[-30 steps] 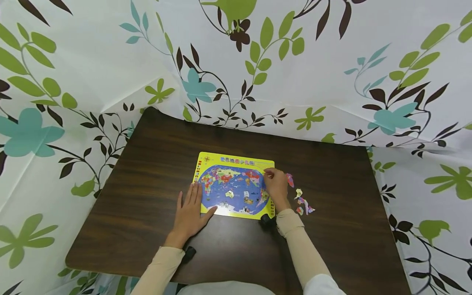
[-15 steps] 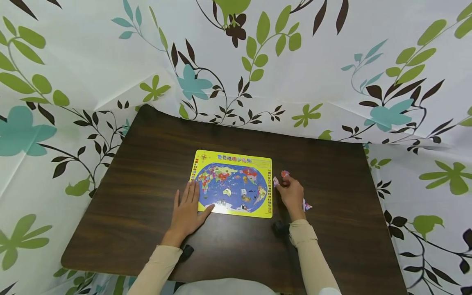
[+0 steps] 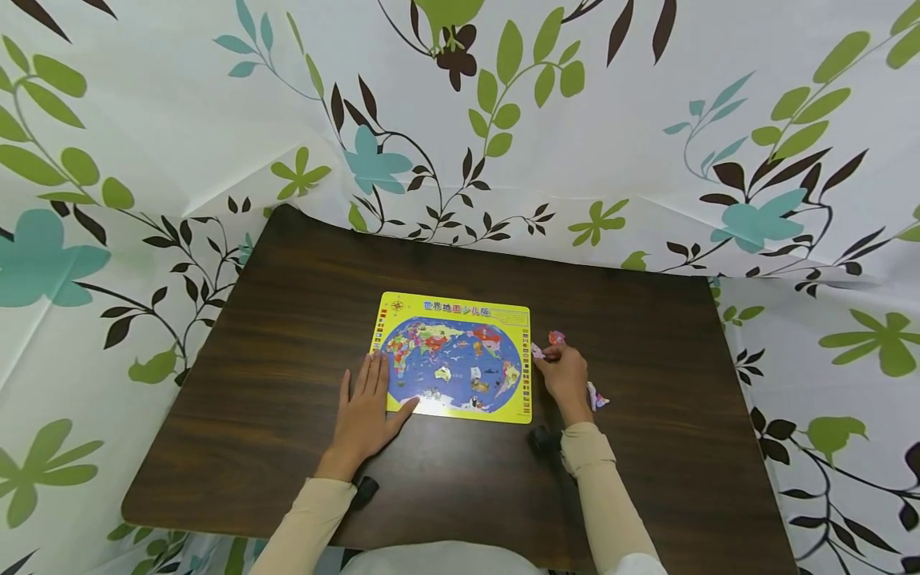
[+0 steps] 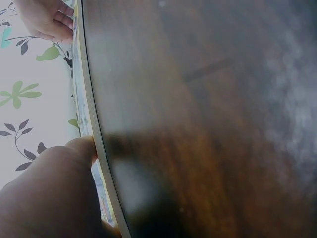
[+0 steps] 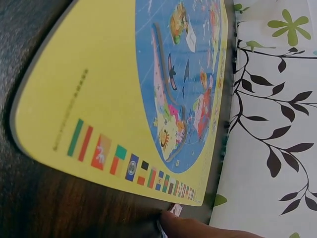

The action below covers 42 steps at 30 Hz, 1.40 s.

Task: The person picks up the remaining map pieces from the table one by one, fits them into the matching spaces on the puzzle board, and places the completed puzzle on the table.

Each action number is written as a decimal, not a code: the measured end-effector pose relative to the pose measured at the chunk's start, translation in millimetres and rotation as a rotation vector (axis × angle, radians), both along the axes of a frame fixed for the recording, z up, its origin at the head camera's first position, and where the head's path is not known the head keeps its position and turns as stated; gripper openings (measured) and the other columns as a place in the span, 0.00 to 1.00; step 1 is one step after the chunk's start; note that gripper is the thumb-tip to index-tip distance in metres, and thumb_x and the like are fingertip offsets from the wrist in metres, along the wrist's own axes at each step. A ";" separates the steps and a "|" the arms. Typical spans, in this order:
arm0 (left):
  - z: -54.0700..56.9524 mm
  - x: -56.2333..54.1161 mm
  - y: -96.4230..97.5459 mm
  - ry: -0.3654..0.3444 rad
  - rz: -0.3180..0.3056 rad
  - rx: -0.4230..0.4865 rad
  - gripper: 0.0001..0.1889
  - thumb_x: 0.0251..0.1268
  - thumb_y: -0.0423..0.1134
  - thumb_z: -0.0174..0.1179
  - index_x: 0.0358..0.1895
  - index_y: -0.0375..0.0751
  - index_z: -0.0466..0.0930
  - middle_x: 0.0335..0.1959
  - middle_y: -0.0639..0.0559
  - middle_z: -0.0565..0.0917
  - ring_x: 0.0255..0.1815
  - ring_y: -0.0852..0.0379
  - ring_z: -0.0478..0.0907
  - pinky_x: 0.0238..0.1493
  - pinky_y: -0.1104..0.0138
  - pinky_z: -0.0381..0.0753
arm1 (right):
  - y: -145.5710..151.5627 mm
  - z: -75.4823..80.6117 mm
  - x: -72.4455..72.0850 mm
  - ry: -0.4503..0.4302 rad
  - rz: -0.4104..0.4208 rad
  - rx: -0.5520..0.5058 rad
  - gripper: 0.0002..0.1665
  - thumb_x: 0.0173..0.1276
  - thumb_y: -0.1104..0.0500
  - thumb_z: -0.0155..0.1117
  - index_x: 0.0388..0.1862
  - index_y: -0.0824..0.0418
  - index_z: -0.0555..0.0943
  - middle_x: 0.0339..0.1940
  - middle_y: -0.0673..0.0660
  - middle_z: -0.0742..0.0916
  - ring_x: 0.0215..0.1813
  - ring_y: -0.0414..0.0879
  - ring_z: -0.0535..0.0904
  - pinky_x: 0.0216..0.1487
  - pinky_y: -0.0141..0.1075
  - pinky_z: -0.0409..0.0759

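Note:
A yellow-bordered world map puzzle board (image 3: 456, 409) lies flat on the table. My left hand (image 3: 364, 415) rests on its lower left edge, fingers straight and thumb spread along the front edge; the left wrist view shows this left hand (image 4: 54, 191) close up at the board's side. Just off the board's right edge, my right hand (image 3: 566, 382) pinches a small pinkish-white puzzle piece (image 3: 537, 351) between thumb and fingers. In the right wrist view only a fingertip of the right hand (image 5: 190, 226) shows, against the piece (image 5: 176, 209). A red puzzle piece (image 3: 557, 338) lies beyond the fingers.
More puzzle pieces (image 3: 596, 397) lie right of my right wrist, partly hidden by it. The dark wooden table (image 3: 259, 383) extends around the board. A white curtain with a leaf print (image 3: 618, 160) hangs behind the table and at its sides.
My right hand has moved right, from over the board's right part to the loose pieces, and has taken hold of one. The left hand stays on the board. The head view has shifted slightly.

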<state>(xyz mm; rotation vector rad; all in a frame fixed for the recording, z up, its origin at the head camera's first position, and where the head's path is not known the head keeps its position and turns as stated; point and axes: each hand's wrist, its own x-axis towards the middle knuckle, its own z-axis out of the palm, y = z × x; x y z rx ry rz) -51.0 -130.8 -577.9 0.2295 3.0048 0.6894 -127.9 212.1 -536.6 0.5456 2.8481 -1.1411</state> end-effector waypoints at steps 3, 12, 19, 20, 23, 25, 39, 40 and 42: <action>0.0 -0.6 -0.9 -0.017 -0.001 -0.005 0.53 0.71 0.69 0.54 0.83 0.33 0.46 0.85 0.38 0.48 0.86 0.41 0.40 0.80 0.39 0.33 | -0.6 0.3 -0.4 -0.001 -0.005 -0.023 0.12 0.67 0.62 0.73 0.46 0.67 0.86 0.45 0.65 0.88 0.48 0.58 0.84 0.50 0.51 0.79; 3.1 -0.3 0.4 -0.047 0.001 -0.008 0.53 0.71 0.68 0.53 0.84 0.34 0.45 0.85 0.39 0.46 0.86 0.42 0.39 0.80 0.40 0.31 | 0.4 -2.6 -1.6 0.035 -0.036 -0.103 0.09 0.68 0.65 0.71 0.44 0.70 0.85 0.39 0.63 0.87 0.42 0.54 0.83 0.43 0.42 0.80; -0.4 -0.7 0.3 -0.036 0.003 -0.010 0.53 0.72 0.69 0.52 0.84 0.34 0.46 0.85 0.39 0.47 0.86 0.42 0.39 0.80 0.39 0.32 | 1.0 -2.5 -0.6 0.055 -0.031 -0.120 0.09 0.70 0.63 0.71 0.42 0.70 0.86 0.37 0.63 0.87 0.40 0.53 0.83 0.39 0.37 0.78; -0.5 -0.8 0.3 -0.039 0.003 -0.009 0.53 0.72 0.69 0.52 0.84 0.34 0.46 0.85 0.39 0.47 0.86 0.42 0.39 0.80 0.39 0.32 | 1.3 -2.1 -0.4 0.058 -0.030 -0.128 0.09 0.71 0.63 0.70 0.42 0.70 0.86 0.38 0.63 0.87 0.41 0.54 0.85 0.38 0.36 0.78; -0.6 -1.2 0.0 -0.052 0.001 -0.013 0.53 0.72 0.70 0.51 0.84 0.35 0.45 0.86 0.39 0.46 0.86 0.43 0.38 0.80 0.40 0.30 | 1.8 -0.7 -0.9 0.078 -0.022 -0.138 0.10 0.73 0.62 0.69 0.43 0.70 0.85 0.39 0.66 0.88 0.40 0.56 0.87 0.34 0.31 0.78; -0.9 -1.4 -0.3 -0.060 0.001 -0.017 0.53 0.72 0.70 0.51 0.84 0.35 0.44 0.86 0.40 0.45 0.86 0.43 0.37 0.80 0.41 0.29 | 1.6 0.5 -1.9 0.107 -0.018 -0.154 0.10 0.74 0.63 0.68 0.44 0.71 0.86 0.42 0.67 0.89 0.41 0.56 0.88 0.34 0.28 0.79; -2.8 -1.9 -1.8 -0.046 0.001 -0.019 0.53 0.72 0.71 0.51 0.84 0.36 0.45 0.86 0.41 0.46 0.86 0.43 0.38 0.80 0.41 0.30 | -21.3 11.1 -12.4 0.069 0.051 -0.285 0.13 0.77 0.63 0.64 0.53 0.70 0.86 0.44 0.66 0.88 0.43 0.54 0.89 0.45 0.39 0.88; -2.6 -2.0 -1.8 -0.050 0.002 -0.020 0.53 0.72 0.71 0.51 0.84 0.36 0.45 0.86 0.41 0.45 0.86 0.44 0.37 0.80 0.41 0.30 | -23.3 11.1 -13.6 0.071 0.068 -0.299 0.12 0.77 0.64 0.64 0.52 0.71 0.85 0.44 0.67 0.88 0.42 0.55 0.89 0.45 0.41 0.88; -2.0 -1.8 -1.8 -0.060 0.003 -0.020 0.53 0.72 0.71 0.51 0.84 0.36 0.44 0.86 0.41 0.45 0.86 0.44 0.37 0.80 0.41 0.29 | -26.7 10.0 -16.1 0.074 0.103 -0.324 0.12 0.77 0.65 0.63 0.52 0.73 0.85 0.43 0.69 0.87 0.41 0.56 0.89 0.43 0.41 0.89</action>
